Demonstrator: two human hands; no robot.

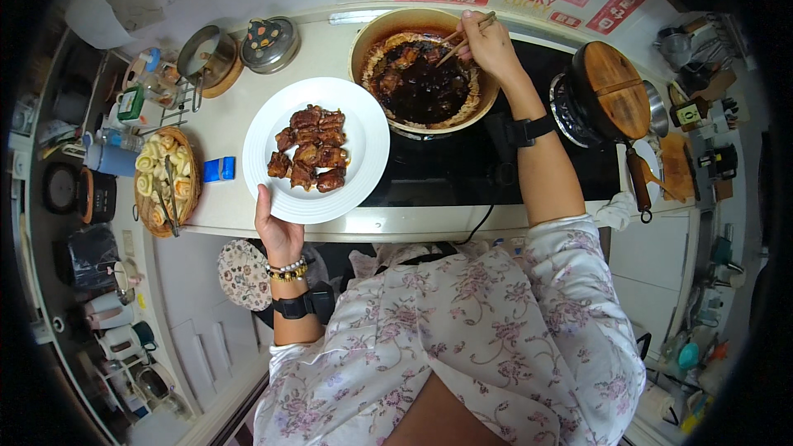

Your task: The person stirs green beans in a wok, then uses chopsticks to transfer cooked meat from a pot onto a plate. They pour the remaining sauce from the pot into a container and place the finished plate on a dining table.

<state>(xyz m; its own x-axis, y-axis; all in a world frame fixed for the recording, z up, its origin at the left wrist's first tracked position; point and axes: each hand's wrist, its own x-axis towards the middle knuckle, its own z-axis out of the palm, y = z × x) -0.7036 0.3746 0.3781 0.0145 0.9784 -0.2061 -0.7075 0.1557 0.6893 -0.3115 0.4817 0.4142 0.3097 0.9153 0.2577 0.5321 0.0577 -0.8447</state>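
Note:
My left hand (279, 229) grips a white plate (365, 121) by its near rim, thumb on top. Several brown, glazed pieces of meat (308, 152) sit grouped on that plate. Over the pot, my right hand (486, 43) holds a pair of wooden chopsticks (455, 52), their tips down near the dark sauce. The wide pot (359, 43) stands on the black cooktop (427, 176). A few more meat pieces (393, 77) lie in its dark sauce (437, 96), and a crust rings the inner wall.
Left of the plate are a wicker basket of steamed buns (164, 179) with tongs, a blue packet (219, 169), a small saucepan (207, 56) and a lidded metal pot (269, 46). To the right stand a wok with a wooden lid (613, 90) and a cutting board (676, 161).

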